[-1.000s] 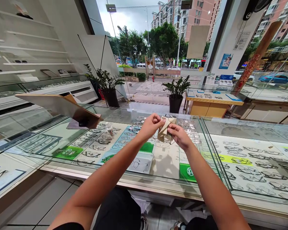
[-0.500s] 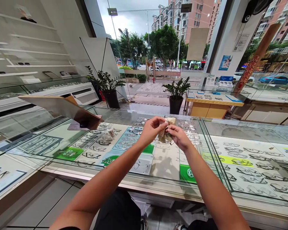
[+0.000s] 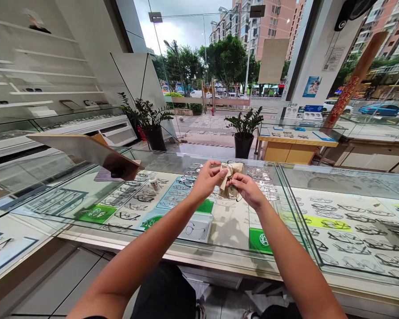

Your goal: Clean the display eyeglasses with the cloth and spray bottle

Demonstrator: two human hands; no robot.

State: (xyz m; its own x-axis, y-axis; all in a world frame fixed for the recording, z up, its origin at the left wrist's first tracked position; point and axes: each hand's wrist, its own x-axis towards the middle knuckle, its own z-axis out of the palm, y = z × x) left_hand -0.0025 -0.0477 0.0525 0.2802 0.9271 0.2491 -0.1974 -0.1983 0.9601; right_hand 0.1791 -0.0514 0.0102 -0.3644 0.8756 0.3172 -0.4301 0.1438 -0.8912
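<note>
A beige cloth (image 3: 236, 168) and a pair of thin dark-rimmed glasses (image 3: 233, 192) are held together just right of the centre of the frame, above the glass surface (image 3: 231, 223). The cloth's upper left part is pinched between thumb and fingers by the left hand (image 3: 208, 179). The glasses appear to be gripped by the right hand (image 3: 248, 188), its fingertips closed where cloth and frame meet; the exact hold is hidden by folds. Both items are touched by the hands from opposite sides, so neither hand can be called nearer. Dark parts of the frame are seen above and below the cloth, by which a roughly upright long axis is suggested. A white bottle (image 3: 153, 181) is seen well apart, left of centre.
</note>
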